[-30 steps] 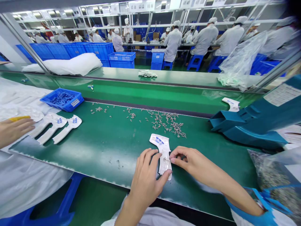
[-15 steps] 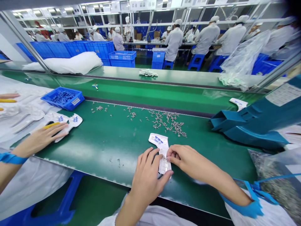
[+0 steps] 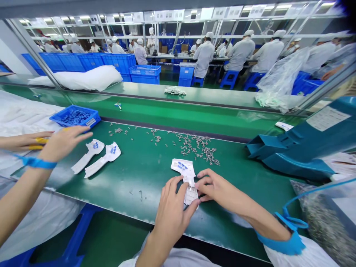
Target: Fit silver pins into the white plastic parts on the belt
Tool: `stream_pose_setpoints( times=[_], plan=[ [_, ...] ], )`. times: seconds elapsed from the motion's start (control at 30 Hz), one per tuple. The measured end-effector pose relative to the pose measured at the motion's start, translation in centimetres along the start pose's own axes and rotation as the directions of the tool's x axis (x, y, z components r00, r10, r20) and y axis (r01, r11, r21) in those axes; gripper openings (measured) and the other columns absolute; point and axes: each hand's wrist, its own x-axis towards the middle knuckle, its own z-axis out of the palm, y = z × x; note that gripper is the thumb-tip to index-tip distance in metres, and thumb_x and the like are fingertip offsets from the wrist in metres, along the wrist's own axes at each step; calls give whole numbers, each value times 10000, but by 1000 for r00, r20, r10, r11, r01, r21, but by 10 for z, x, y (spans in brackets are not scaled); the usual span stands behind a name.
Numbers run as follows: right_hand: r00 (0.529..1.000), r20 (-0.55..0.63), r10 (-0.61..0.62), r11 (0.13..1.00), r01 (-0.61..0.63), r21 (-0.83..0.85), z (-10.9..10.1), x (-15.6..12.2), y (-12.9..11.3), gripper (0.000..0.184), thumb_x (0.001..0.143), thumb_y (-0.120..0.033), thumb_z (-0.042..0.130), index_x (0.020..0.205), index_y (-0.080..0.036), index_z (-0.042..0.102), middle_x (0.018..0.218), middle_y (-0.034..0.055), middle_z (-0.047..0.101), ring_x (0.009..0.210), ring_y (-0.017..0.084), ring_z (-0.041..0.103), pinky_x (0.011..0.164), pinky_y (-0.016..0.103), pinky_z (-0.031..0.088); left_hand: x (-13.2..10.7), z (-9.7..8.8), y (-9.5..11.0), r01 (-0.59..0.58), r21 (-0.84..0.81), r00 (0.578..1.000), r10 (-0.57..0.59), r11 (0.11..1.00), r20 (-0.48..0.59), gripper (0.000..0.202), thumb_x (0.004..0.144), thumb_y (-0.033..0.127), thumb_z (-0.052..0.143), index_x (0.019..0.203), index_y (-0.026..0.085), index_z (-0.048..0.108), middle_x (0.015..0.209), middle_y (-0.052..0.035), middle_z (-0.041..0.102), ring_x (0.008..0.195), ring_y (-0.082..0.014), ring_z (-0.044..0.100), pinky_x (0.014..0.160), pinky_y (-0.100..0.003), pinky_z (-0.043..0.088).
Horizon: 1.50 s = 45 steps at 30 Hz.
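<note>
A white plastic housing half, shaped like a pistol grip, lies on the green work surface in front of me. Blue parts sit in its upper end, and small metal pieces show in its lower section. My left hand grips the lower part, with fingers along the left edge and thumb at the bottom. At the right edge, my right hand has its fingertips bent together against the housing's lower section; whatever they pinch is too small or hidden. Beyond the housing lie many loose small metal pieces.
To the left, a co-worker's hand hovers near two more white housing halves. A blue bin of blue parts stands behind them. On the right are a teal chute-like holder and a clear bag of small metal pieces.
The right hand's fingers have opened slightly and shifted along the housing's edge. My left hand keeps its hold. At left, the co-worker has let go of two housing halves, now lying apart.
</note>
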Motion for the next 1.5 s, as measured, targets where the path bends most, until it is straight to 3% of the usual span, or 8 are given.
stream_pose_setpoints(
  times=[0.23,0.63,0.8,1.0,1.17,1.3,1.4,1.5],
  plan=[
    [998,-60,5,986,5,166,12,1,11,633,787,-435,739,1283,-135,485,847,42,708,783,195,676,745,337,574,-1,-2,1,1,-26,1000,0,1000,7,416,947,342,597,1336,217,517,1353,-134,547,1245,-292,517,997,-497,479],
    [1000,-4,13,983,-12,181,11,-2,9,385,787,-455,742,1032,-164,682,763,-4,665,778,170,665,773,328,597,-2,5,-2,-5,-39,1000,5,999,-16,451,931,373,626,1333,199,520,1371,-130,573,1350,-310,466,1049,-519,461],
    [1000,-17,9,957,-4,289,-14,18,-10,285,790,-365,752,989,-167,707,908,69,755,864,206,727,894,377,594,-3,-16,-5,-12,-41,999,10,999,-53,544,965,321,553,1475,267,372,1479,-93,485,1405,-276,408,1091,-476,448],
    [890,-409,-202,942,291,167,-93,105,-39,197,820,-309,692,917,-138,705,947,139,768,942,254,731,948,402,583,-6,-76,-81,187,227,928,-95,956,-361,384,976,372,478,1336,247,521,1401,-113,534,1355,-319,446,1086,-568,411],
    [769,-596,-233,941,332,61,-121,133,-36,374,843,-323,604,1164,-142,665,1172,172,714,1218,328,604,1019,467,517,-15,-117,-142,312,417,916,-154,853,-371,444,963,479,426,1241,182,604,1367,-145,549,1325,-352,465,1077,-562,412],
    [730,-580,-360,925,197,-326,-117,115,6,374,822,-362,597,1128,-184,717,1153,168,726,1179,417,609,1028,584,448,-17,-139,-162,438,488,885,-268,755,-381,484,961,474,420,1319,184,567,1428,-127,516,1359,-326,433,1108,-504,389],
    [665,-472,-578,705,115,-700,-117,98,38,409,877,-382,477,1177,-206,693,1264,146,683,1184,395,613,1010,558,472,-10,-153,-176,575,518,814,-378,633,-442,579,958,511,407,1415,164,487,1494,-155,450,1405,-376,359,1102,-548,361],
    [693,-359,-625,597,128,-792,-119,83,54,439,874,-314,411,1195,-184,681,1311,142,656,1203,361,609,1018,519,485,-3,-156,-186,614,529,789,-431,586,-438,638,955,548,386,1449,150,454,1514,-178,429,1415,-428,326,1090,-608,325]
  ],
)
